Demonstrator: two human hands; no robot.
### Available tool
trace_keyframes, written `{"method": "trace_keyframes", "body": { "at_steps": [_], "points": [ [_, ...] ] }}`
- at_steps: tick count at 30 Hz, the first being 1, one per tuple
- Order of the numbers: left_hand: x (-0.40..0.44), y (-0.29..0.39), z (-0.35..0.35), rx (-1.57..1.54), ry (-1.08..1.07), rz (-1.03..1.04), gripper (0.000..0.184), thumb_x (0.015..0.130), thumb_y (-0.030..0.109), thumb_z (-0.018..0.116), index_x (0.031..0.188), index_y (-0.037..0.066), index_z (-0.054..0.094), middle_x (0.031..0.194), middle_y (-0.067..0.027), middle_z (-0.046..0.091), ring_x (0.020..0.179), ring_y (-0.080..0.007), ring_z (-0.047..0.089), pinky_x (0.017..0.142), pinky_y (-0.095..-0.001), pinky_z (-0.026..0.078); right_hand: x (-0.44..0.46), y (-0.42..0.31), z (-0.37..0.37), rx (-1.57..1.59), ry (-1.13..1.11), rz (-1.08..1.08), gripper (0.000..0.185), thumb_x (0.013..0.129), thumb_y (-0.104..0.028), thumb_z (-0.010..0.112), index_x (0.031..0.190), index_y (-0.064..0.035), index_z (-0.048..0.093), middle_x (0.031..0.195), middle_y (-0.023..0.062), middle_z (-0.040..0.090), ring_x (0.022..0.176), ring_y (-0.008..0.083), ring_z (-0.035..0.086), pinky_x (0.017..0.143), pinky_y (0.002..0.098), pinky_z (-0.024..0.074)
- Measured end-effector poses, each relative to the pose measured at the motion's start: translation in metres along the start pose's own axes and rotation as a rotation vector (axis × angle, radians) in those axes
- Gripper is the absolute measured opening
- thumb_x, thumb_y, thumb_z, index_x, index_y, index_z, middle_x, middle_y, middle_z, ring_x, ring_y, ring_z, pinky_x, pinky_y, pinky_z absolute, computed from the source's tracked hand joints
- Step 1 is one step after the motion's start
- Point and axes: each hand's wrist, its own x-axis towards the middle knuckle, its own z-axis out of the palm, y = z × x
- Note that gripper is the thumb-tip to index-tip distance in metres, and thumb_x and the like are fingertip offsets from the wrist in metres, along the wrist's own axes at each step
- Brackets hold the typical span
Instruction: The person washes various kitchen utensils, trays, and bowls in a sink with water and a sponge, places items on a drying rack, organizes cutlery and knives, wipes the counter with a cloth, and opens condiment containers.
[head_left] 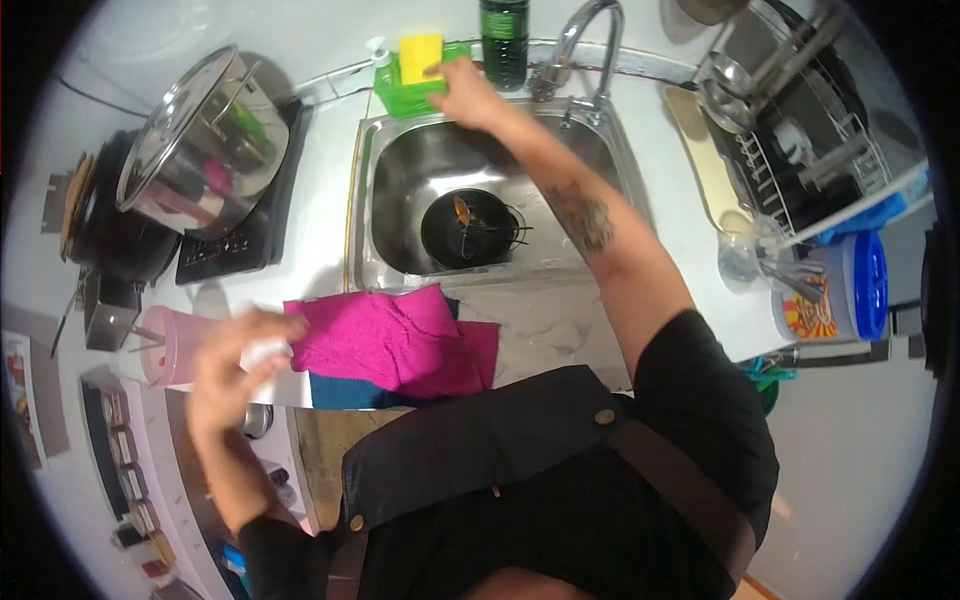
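My right hand (470, 95) reaches across the sink, its fingertips at the right edge of a yellow sponge (421, 58). The sponge stands upright in a green holder (405, 98) with a white pump top. My left hand (240, 360) is raised at the left, blurred, thumb and fingers apart, near the pink cloth (385, 335). A whitish patch shows between those fingers, and I cannot make out whether it is an object or the counter. In the steel sink (385, 180) lies a black pan (440, 225) with utensils in it.
Behind the sink are a dark green bottle (505, 50) and a curved faucet (612, 40). A large steel pot (215, 150) stands on a black cooktop (235, 255) at left. To the right are a dish rack (780, 190) and a blue-lidded container (872, 285).
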Motion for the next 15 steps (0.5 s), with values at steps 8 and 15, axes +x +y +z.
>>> {"method": "trace_keyframes", "body": {
  "at_steps": [8, 15],
  "points": [
    [-0.106, -0.053, 0.093, -0.524, 0.475, -0.508, 0.01, 0.077, 0.005, 0.055, 0.084, -0.002, 0.06, 0.085, -0.0108, 0.061, 0.084, -0.021, 0.057, 0.077, -0.0306, 0.043, 0.098, 0.05, 0.065, -0.514, 0.121, 0.195, 0.061, 0.064, -0.023, 0.067, 0.117, -0.0075, 0.042, 0.114, 0.0169, 0.039, 0.108, 0.0357, 0.039, 0.089, 0.0446, 0.0364],
    [-0.05, -0.062, 0.058, -0.294, 0.264, -0.383, 0.013, 0.076, 0.003, 0.056, 0.087, 0.0, 0.061, 0.084, -0.0102, 0.061, 0.079, -0.0182, 0.056, 0.071, -0.0277, 0.043, 0.108, 0.035, 0.059, -0.51, -0.103, 0.243, 0.048, 0.064, -0.018, 0.068, 0.107, -0.0091, 0.048, 0.11, 0.0145, 0.045, 0.109, 0.034, 0.041, 0.081, 0.0427, 0.0436]
  ]
}}
